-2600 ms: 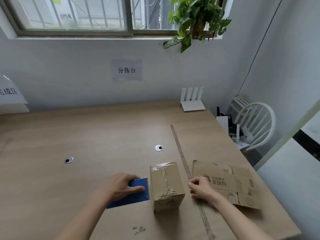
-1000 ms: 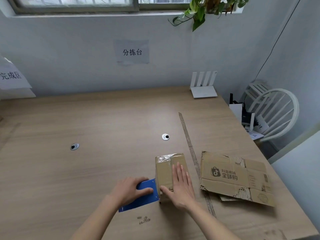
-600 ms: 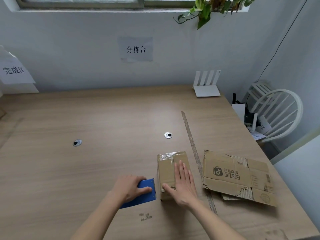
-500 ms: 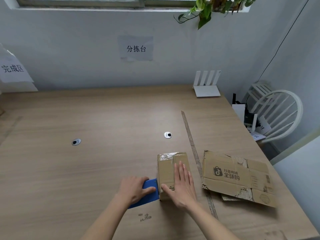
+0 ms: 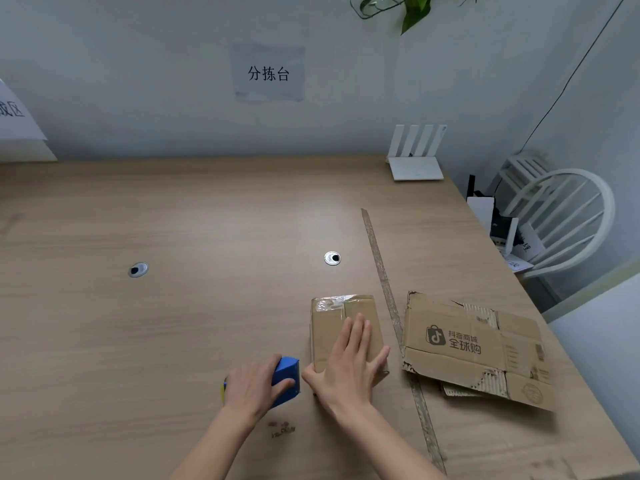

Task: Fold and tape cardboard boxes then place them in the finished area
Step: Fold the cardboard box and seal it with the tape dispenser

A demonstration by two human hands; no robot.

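A small folded cardboard box (image 5: 332, 320) with clear tape across its top stands on the wooden table (image 5: 173, 323), near the front. My right hand (image 5: 349, 362) lies flat on the box's top, fingers spread, thumb at its near left corner. Just left of the box, my left hand (image 5: 254, 386) grips a blue tape dispenser (image 5: 287, 375), tilted up off the table; a bit of yellow shows at its left end. A flattened printed carton (image 5: 478, 348) lies to the right of the box.
A tape strip (image 5: 388, 289) runs along the table between box and flat carton. Two cable grommets (image 5: 332, 258) sit mid-table. A white router (image 5: 415, 157) stands at the back right; a white chair (image 5: 561, 220) is beyond the right edge. A paper sign (image 5: 14, 116) hangs at the far left.
My right hand moved from the table onto the box top and stays pressed there. My left hand has lifted and tilted the blue dispenser, pulling it slightly away from the box.
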